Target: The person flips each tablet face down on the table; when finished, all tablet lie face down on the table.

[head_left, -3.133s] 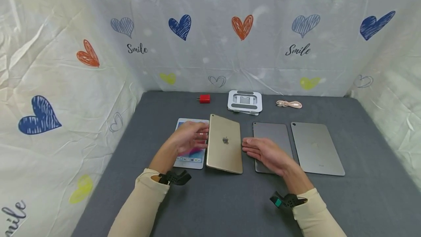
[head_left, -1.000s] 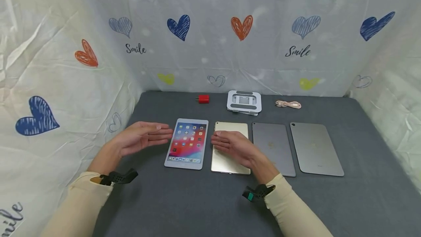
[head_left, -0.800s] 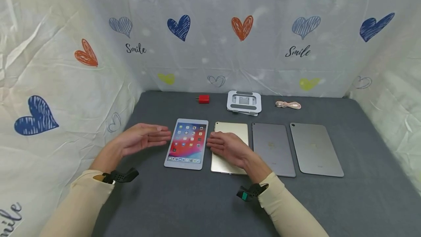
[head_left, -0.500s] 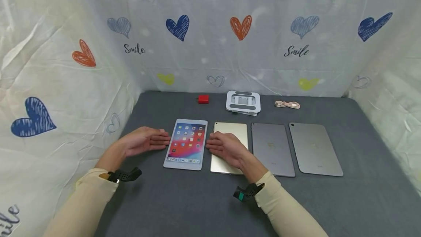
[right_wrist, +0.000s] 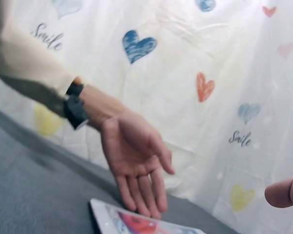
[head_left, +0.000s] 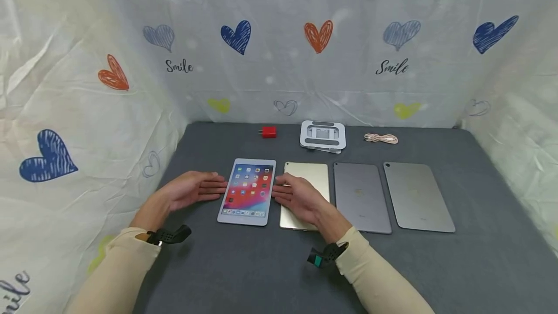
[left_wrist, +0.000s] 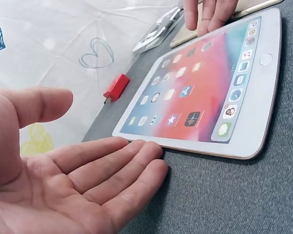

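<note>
A white tablet with its screen lit lies face up on the grey table. My left hand is at its left edge, fingers straight and palm turned inward; in the left wrist view the fingertips are right at the tablet's rim. From the other side my right hand reaches with straight fingers to the tablet's right edge, passing over a gold tablet that lies face down and is partly hidden. The right wrist view shows the left hand beside the white tablet, with only the right thumb visible.
Two grey tablets lie face down to the right, a darker one and a lighter one. Along the back are a red charger plug, a folded white stand and a coiled cable. A printed cloth hangs behind.
The gold tablet, tilted up between both hands at first, now lies flat beside the white one. The left hand went left and came back slightly; the right hand moved left to the white tablet's edge.
</note>
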The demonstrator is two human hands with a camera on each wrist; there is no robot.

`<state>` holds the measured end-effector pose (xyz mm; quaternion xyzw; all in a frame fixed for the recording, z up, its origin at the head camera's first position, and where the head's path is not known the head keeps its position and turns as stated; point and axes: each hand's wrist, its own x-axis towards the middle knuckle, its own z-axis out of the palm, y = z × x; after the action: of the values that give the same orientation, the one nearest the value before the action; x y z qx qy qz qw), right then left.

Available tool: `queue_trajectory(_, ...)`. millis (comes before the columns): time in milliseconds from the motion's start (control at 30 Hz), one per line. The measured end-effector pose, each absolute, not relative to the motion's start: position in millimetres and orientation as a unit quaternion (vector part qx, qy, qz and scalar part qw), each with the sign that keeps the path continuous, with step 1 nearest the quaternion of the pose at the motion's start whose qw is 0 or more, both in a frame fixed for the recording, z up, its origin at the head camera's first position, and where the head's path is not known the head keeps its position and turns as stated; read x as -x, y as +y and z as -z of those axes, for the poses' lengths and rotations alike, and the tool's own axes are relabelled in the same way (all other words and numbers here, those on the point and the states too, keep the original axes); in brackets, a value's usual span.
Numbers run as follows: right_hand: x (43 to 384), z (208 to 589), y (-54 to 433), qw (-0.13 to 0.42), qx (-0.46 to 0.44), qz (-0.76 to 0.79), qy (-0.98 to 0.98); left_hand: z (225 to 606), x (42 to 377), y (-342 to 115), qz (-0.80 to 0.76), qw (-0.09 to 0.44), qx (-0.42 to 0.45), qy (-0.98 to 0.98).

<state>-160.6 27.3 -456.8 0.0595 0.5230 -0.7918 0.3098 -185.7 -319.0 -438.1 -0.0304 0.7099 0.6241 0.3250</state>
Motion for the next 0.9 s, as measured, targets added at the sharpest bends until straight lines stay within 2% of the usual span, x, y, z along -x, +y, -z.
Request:
queue_trajectory(500, 172, 454, 64, 0.338, -0.056, 0.804, 0.486, 442, 186, -275, -0.633, 0.346, 0.01, 0.692)
queue_trajectory(767, 170, 450, 84, 0.33, -0.056, 0.802, 0.494, 410, 179, -234, -0.642, 0.319, -0.021, 0.696)
queue_trajectory(900, 165, 442, 91, 0.313, -0.041, 0.799, 0.512, 391, 173, -211, -0.64, 0.323, -0.051, 0.695)
